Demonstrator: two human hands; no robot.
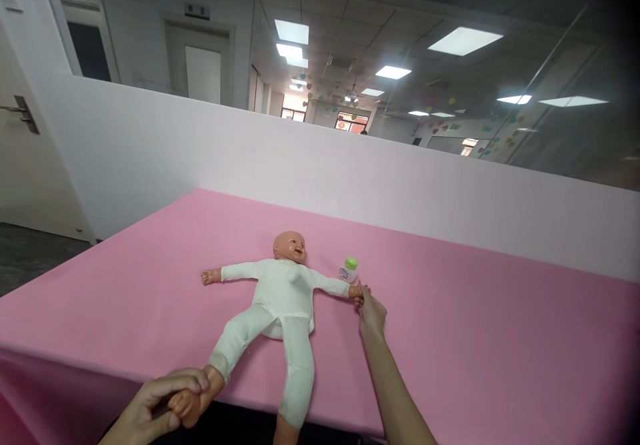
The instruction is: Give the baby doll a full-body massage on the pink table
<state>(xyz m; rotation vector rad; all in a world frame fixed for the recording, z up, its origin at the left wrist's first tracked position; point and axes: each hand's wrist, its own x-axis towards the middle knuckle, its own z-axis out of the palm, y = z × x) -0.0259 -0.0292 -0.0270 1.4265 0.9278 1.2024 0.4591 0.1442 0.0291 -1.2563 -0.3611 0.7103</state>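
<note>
A baby doll (283, 288) with a white cloth body lies on its back on the pink-covered table (465, 338), arms spread wide and legs toward me. My left hand (159, 401) is wrapped around the doll's foot at the table's front edge. At the doll's outstretched arm on the right, my right hand (373, 311) pinches its small hand between thumb and fingers. Just beyond that arm stands a small clear bottle with a green cap (349, 270) and a printed label. The doll's other foot runs out of the bottom of the picture.
A low white wall (320, 171) with glass above it borders the table's far side. To the left is a door with a metal handle (23, 115). The table's front edge runs close to my body.
</note>
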